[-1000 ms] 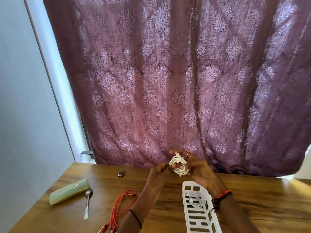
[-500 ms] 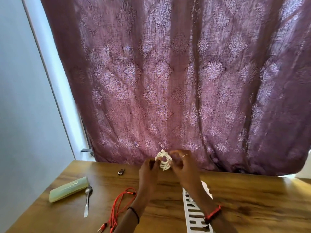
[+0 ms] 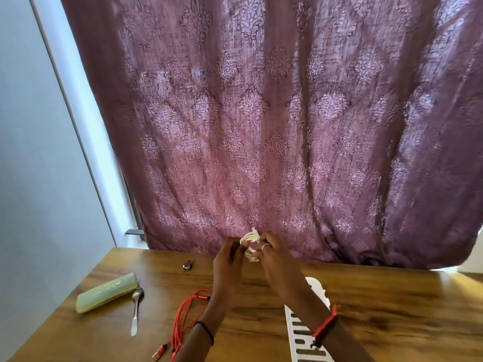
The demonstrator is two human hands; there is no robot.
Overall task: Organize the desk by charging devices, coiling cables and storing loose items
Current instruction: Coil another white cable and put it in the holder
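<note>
A coiled white cable [image 3: 250, 244] is held up above the wooden desk [image 3: 379, 309], in front of the curtain. My left hand [image 3: 228, 259] pinches its left side. My right hand [image 3: 274, 257], with a ring on one finger, grips the coil from the right, and its fingers hide part of the bundle. A loose red cable [image 3: 187, 317] lies on the desk under my left forearm. A white slotted plastic tray [image 3: 298, 333] sits under my right forearm, mostly covered by it.
A pale green case [image 3: 107, 292] and a metal spoon [image 3: 136, 309] lie at the desk's left side. A small dark metal item [image 3: 188, 265] rests near the back edge. A purple patterned curtain [image 3: 261, 126] hangs right behind the desk, and a grey wall [image 3: 39, 152] stands to the left.
Both hands have shifted left with the white coil and turned it. My right hand's fingers have closed further over the coil.
</note>
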